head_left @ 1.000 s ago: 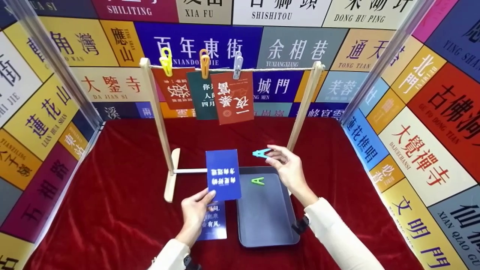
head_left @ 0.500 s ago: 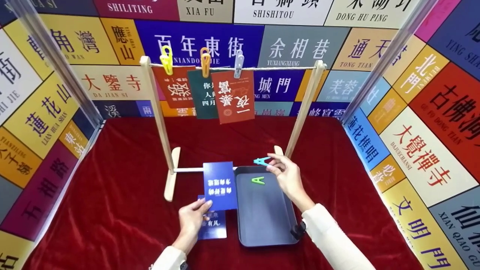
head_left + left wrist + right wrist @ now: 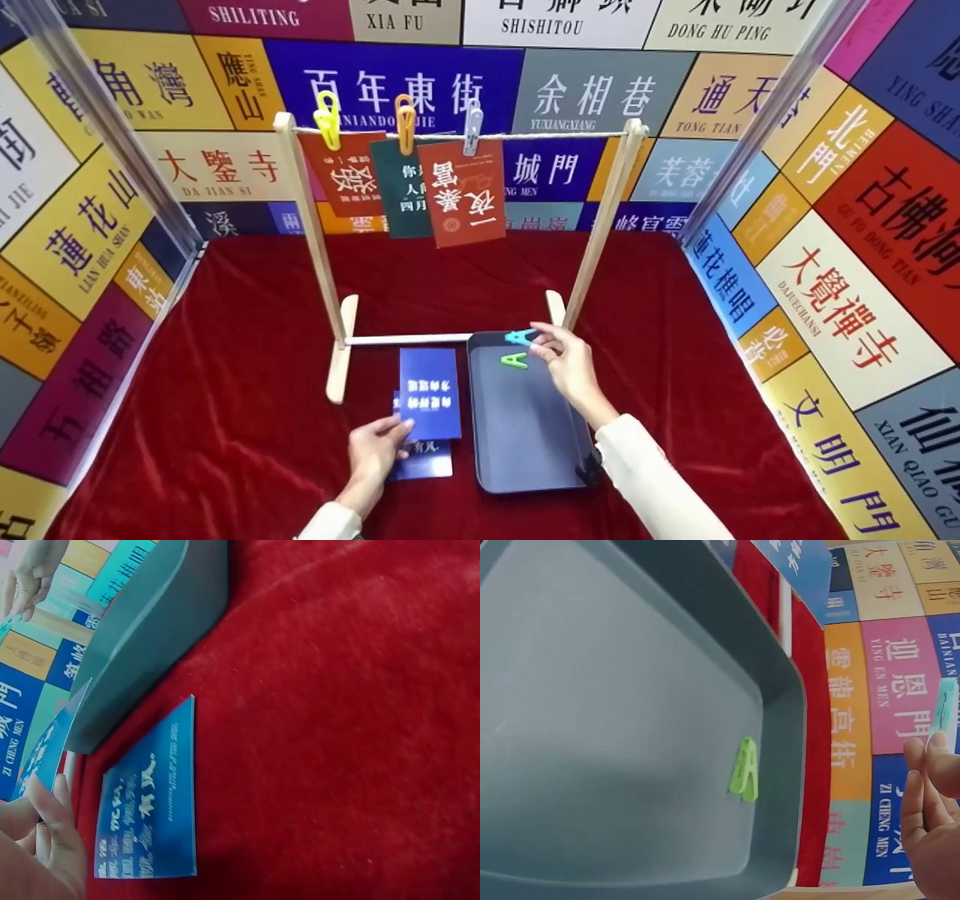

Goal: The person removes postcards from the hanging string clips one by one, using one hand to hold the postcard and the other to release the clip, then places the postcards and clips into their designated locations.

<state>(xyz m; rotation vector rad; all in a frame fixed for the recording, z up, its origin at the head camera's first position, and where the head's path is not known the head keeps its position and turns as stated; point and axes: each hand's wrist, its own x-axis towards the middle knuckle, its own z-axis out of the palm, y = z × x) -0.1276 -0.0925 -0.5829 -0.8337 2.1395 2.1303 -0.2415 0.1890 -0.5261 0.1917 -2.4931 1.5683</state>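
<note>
Blue card (image 3: 430, 394): raised off the red cloth (image 3: 247, 427), seen over part of a second card (image 3: 427, 466) lying there. Left hand (image 3: 375, 456): thumb and fingers closed on the blue card's near corner. Right hand (image 3: 571, 367): fingertips pinching a cyan clip (image 3: 517, 337), raised near the far end of the tray (image 3: 529, 439). Green clip (image 3: 514, 361) inside the tray. Behind: wooden rack (image 3: 318, 247), three cards (image 3: 406, 196) pegged on its cord (image 3: 562, 136).

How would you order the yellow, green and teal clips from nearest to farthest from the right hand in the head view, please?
1. Teal clip: pinched by the right hand.
2. Green clip: in the tray.
3. Yellow clip: far left on the rope.
</note>
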